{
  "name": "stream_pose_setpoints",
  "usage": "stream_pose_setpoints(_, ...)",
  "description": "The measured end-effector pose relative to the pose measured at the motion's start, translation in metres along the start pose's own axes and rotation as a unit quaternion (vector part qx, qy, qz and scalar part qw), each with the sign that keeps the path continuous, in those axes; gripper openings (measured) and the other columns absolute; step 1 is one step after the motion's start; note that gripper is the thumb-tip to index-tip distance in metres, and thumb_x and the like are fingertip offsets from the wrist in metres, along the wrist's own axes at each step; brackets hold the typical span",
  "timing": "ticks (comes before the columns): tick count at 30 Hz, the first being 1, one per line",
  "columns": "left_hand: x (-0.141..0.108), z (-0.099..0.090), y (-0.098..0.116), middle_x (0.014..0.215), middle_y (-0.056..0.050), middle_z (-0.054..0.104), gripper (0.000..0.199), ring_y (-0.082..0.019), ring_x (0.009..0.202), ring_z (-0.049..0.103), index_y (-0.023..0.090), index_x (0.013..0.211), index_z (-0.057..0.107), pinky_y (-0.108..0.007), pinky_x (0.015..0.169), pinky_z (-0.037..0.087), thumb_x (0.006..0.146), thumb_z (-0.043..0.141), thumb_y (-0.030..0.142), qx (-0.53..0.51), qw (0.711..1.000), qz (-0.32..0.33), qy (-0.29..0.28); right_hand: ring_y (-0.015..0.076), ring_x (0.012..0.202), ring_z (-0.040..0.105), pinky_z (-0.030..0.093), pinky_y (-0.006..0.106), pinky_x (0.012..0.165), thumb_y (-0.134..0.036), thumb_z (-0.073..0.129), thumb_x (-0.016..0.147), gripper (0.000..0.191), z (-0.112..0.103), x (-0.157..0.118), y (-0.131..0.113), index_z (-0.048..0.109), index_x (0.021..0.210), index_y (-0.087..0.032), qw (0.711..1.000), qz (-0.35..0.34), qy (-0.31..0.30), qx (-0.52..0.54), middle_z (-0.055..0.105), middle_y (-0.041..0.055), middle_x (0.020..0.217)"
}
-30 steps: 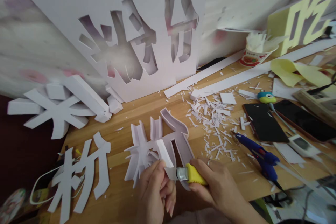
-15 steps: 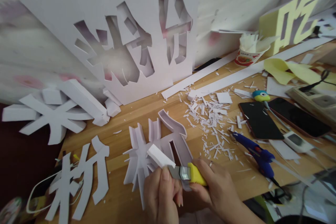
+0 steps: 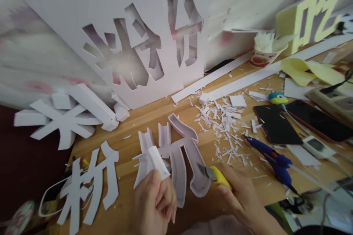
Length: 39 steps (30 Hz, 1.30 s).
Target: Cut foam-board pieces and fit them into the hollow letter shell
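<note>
A small white foam strip (image 3: 159, 161) is pinched in my left hand (image 3: 156, 200), above the left part of a hollow white foam character (image 3: 176, 154) lying on the table. My right hand (image 3: 238, 191) is closed round a yellow utility knife (image 3: 221, 177). The blade points left, over the lower right of the hollow character and apart from the strip. A flat white cut-out character (image 3: 93, 180) lies to the left.
Behind stands a white board (image 3: 154, 91) with cut-out shapes. White scraps (image 3: 226, 117), a blue glue gun (image 3: 270, 156), a phone (image 3: 277, 125) and a paper cup (image 3: 264, 57) are on the right. White foam pieces (image 3: 66, 119) sit at the left.
My left hand has moved left with the strip, which is now tilted more steeply. My right hand has moved right with the knife, and the blade has come away from the strip.
</note>
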<state>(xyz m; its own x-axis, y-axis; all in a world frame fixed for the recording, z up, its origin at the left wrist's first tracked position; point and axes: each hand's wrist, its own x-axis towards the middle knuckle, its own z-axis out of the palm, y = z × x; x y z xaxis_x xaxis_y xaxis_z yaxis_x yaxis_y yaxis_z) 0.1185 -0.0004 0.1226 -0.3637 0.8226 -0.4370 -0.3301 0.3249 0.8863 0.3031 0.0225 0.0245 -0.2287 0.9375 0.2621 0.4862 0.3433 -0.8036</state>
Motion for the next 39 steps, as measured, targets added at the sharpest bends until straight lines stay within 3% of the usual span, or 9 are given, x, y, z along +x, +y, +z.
stream_pose_setpoints(3, 0.007, 0.005, -0.002, 0.042, 0.011, 0.022, 0.065, -0.005, 0.034, 0.029, 0.023, 0.047, 0.032, -0.018, 0.036, 0.028, 0.072, 0.076, 0.064, -0.009, 0.999, -0.017, -0.042, 0.0131, 0.053, 0.058, 0.036, 0.023, 0.051, -0.068, 0.025, 0.101, 0.061, -0.006, 0.004, -0.014, 0.062, 0.091, -0.020, 0.996, -0.074, -0.050, -0.013, 0.062, -0.0007, 0.064)
stream_pose_setpoints(6, 0.009, 0.006, -0.009, 0.042, 0.013, 0.019, 0.065, -0.003, 0.032, 0.024, 0.021, 0.048, 0.035, -0.017, 0.034, 0.025, 0.066, 0.079, 0.066, -0.016, 0.996, -0.048, -0.078, 0.0129, 0.054, 0.056, 0.034, 0.024, 0.052, -0.069, 0.020, 0.101, 0.064, -0.007, 0.010, -0.023, 0.059, 0.086, -0.020, 0.991, -0.107, -0.067, -0.040, 0.061, 0.0003, 0.063)
stream_pose_setpoints(9, 0.004, 0.004, -0.009, 0.043, 0.013, 0.019, 0.062, -0.003, 0.034, 0.025, 0.021, 0.051, 0.039, -0.016, 0.034, 0.027, 0.065, 0.079, 0.066, 0.001, 0.993, -0.086, -0.079, 0.0127, 0.054, 0.056, 0.033, 0.025, 0.052, -0.067, 0.020, 0.102, 0.062, -0.007, 0.012, -0.024, 0.056, 0.084, -0.020, 0.988, -0.123, -0.075, -0.052, 0.061, 0.0002, 0.063)
stream_pose_setpoints(16, 0.004, -0.001, -0.009, 0.045, 0.013, 0.018, 0.057, -0.004, 0.035, 0.024, 0.022, 0.054, 0.036, -0.016, 0.035, 0.030, 0.073, 0.075, 0.059, -0.006, 0.985, -0.092, -0.143, 0.0137, 0.055, 0.058, 0.035, 0.026, 0.054, -0.064, 0.019, 0.103, 0.060, -0.006, 0.008, -0.021, 0.056, 0.087, -0.020, 0.987, -0.131, -0.065, -0.066, 0.064, 0.0007, 0.067)
stream_pose_setpoints(24, 0.006, -0.002, -0.014, 0.046, 0.013, 0.017, 0.053, -0.003, 0.035, 0.021, 0.021, 0.056, 0.040, -0.014, 0.033, 0.029, 0.076, 0.077, 0.054, -0.060, 0.982, -0.092, -0.151, 0.0129, 0.051, 0.057, 0.034, 0.025, 0.051, -0.064, 0.018, 0.103, 0.064, -0.006, 0.009, -0.022, 0.059, 0.085, -0.018, 0.987, -0.125, -0.063, -0.083, 0.061, -0.0002, 0.061)
stream_pose_setpoints(39, 0.007, 0.002, -0.011, 0.044, 0.014, 0.018, 0.057, -0.002, 0.034, 0.014, 0.022, 0.054, 0.029, -0.011, 0.029, 0.024, 0.080, 0.074, 0.047, -0.088, 0.975, -0.114, -0.168, 0.0142, 0.052, 0.057, 0.034, 0.026, 0.051, -0.064, 0.019, 0.103, 0.064, -0.001, 0.004, -0.013, 0.061, 0.087, -0.019, 0.985, -0.118, -0.030, -0.118, 0.062, 0.0017, 0.061)
